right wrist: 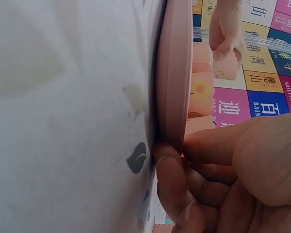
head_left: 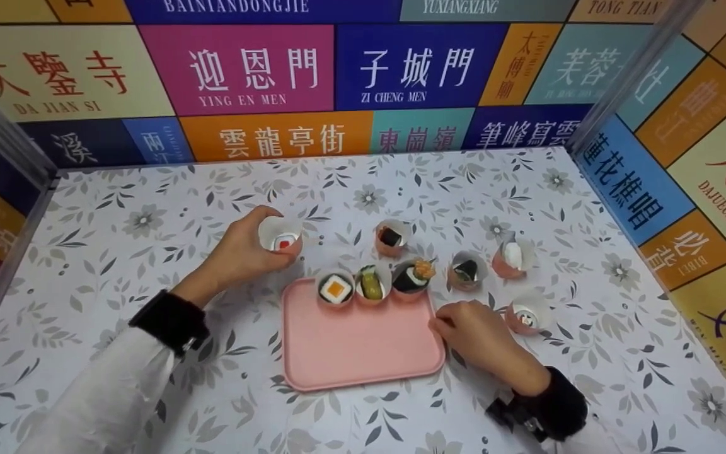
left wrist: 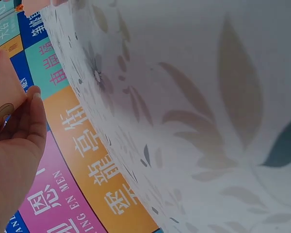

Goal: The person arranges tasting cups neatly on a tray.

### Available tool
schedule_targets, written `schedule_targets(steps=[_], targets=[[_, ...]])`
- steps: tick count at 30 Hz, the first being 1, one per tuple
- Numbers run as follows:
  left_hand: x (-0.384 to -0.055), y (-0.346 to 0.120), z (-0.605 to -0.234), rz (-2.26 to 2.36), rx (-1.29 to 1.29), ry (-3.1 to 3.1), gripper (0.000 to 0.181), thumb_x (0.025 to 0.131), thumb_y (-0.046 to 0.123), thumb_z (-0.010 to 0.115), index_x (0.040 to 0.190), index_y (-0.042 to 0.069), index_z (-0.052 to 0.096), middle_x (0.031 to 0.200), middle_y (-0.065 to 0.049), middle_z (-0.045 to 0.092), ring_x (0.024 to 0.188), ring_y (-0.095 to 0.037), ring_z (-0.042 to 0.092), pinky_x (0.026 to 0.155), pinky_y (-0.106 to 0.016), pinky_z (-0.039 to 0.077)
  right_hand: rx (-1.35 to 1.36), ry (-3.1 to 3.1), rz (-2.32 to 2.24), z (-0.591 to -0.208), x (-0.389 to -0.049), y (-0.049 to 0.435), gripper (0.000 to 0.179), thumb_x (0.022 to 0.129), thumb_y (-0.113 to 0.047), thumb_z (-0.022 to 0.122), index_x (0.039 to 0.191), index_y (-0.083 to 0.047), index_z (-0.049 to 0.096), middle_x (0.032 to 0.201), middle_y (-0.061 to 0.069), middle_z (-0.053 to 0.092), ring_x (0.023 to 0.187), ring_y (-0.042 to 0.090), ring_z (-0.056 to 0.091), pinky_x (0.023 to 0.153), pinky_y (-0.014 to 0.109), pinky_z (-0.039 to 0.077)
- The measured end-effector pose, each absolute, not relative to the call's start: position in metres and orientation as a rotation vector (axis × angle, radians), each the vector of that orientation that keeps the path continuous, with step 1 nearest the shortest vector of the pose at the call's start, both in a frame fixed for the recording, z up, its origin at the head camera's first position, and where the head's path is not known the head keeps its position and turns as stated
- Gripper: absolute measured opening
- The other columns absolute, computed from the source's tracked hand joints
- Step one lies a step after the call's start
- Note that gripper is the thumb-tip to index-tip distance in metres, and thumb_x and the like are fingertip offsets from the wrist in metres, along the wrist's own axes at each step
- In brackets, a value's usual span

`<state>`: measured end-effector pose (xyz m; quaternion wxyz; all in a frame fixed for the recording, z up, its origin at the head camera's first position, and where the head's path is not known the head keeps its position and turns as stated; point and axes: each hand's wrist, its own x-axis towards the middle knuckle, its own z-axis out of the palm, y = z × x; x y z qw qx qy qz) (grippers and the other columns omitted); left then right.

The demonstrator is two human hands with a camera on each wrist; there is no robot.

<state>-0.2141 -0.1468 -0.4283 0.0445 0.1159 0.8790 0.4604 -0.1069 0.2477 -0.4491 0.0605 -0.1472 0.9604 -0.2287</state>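
Observation:
My left hand point(head_left: 237, 247) grips a pink paper cup point(head_left: 293, 231) between thumb and fingers, beyond the tray's far left corner. Inside the cup lies a white sushi roll point(head_left: 284, 243) with a red centre. In the left wrist view the same cup point(left wrist: 4, 90) shows printed patterns on its side. My right hand point(head_left: 483, 337) pinches the right rim of a pink tray point(head_left: 363, 353); thumb and fingers meet at the tray's edge point(right wrist: 174, 73) in the right wrist view. Along the far edge of the tray stand cups with an orange-centred roll point(head_left: 336, 289), a green-topped sushi point(head_left: 372, 285) and an orange-topped piece point(head_left: 414, 275).
Behind the tray stands a cup with a dark-wrapped piece point(head_left: 391, 238). To the right are a cup with a rice ball point(head_left: 466, 271), one with a white piece point(head_left: 512, 257) and one with a small roll point(head_left: 525, 317). Printed panels point(head_left: 256, 69) wall the flowered tabletop point(head_left: 142, 265).

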Motion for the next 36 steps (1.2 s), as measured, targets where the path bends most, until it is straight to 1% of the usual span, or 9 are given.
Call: schedule_targets(steps=[2,7,14,18,27,33,36], targets=[[-0.210,-0.148,-0.430,1.395,0.358,2.685,0.065,0.075,0.025,0.092,0.129,0.012,0.058,0.115,-0.007,0.067,0.103,-0.025,0.060,0.091,-0.042,0.049,-0.457,2.915,-0.685,-0.449,-0.107,0.247,0.040,0.098,-0.017,0.071,0.062,-0.022,0.056,0.055,-0.012,0.043,0.050,0.008,0.044,0.054,0.032,0.037],[-0.199,-0.149,-0.434,1.344,0.351,2.673,0.061,0.077,0.027,0.092,0.127,0.014,0.058,0.110,-0.005,0.069,0.096,-0.023,0.064,0.083,-0.040,0.054,-0.473,2.938,-0.677,-0.449,-0.107,0.247,0.042,0.098,-0.016,0.072,0.061,-0.022,0.053,0.055,-0.011,0.041,0.051,0.008,0.043,0.053,0.031,0.036],[-0.182,-0.145,-0.439,1.258,0.410,2.623,0.069,0.074,0.026,0.092,0.132,0.013,0.057,0.116,-0.008,0.068,0.102,-0.026,0.062,0.088,-0.043,0.051,-0.453,2.926,-0.669,-0.449,-0.107,0.247,0.040,0.097,-0.017,0.072,0.062,-0.023,0.056,0.055,-0.012,0.043,0.050,0.008,0.044,0.053,0.031,0.037],[-0.175,-0.143,-0.444,1.260,0.470,2.595,0.068,0.075,0.025,0.091,0.132,0.012,0.056,0.114,-0.009,0.068,0.100,-0.025,0.062,0.087,-0.041,0.051,-0.463,2.920,-0.677,-0.450,-0.107,0.247,0.037,0.098,-0.017,0.072,0.063,-0.023,0.058,0.056,-0.012,0.045,0.050,0.008,0.044,0.053,0.031,0.038],[-0.167,-0.140,-0.452,1.313,0.516,2.551,0.063,0.075,0.021,0.092,0.127,0.013,0.057,0.107,-0.006,0.068,0.096,-0.023,0.063,0.085,-0.041,0.051,-0.439,2.911,-0.684,-0.449,-0.108,0.247,0.037,0.098,-0.017,0.071,0.063,-0.022,0.058,0.056,-0.011,0.046,0.051,0.008,0.045,0.055,0.033,0.038],[-0.166,-0.138,-0.453,1.331,0.558,2.517,0.057,0.075,0.017,0.092,0.121,0.012,0.058,0.103,-0.004,0.067,0.093,-0.023,0.063,0.083,-0.042,0.052,-0.490,2.944,-0.680,-0.450,-0.107,0.247,0.039,0.097,-0.016,0.072,0.062,-0.022,0.056,0.056,-0.012,0.043,0.051,0.007,0.043,0.054,0.031,0.037],[-0.165,-0.137,-0.450,1.325,0.546,2.497,0.058,0.075,0.019,0.092,0.122,0.014,0.058,0.104,-0.004,0.066,0.094,-0.024,0.063,0.082,-0.042,0.052,-0.522,2.966,-0.675,-0.450,-0.107,0.248,0.040,0.097,-0.015,0.072,0.061,-0.022,0.054,0.056,-0.013,0.042,0.051,0.006,0.042,0.053,0.031,0.036]])
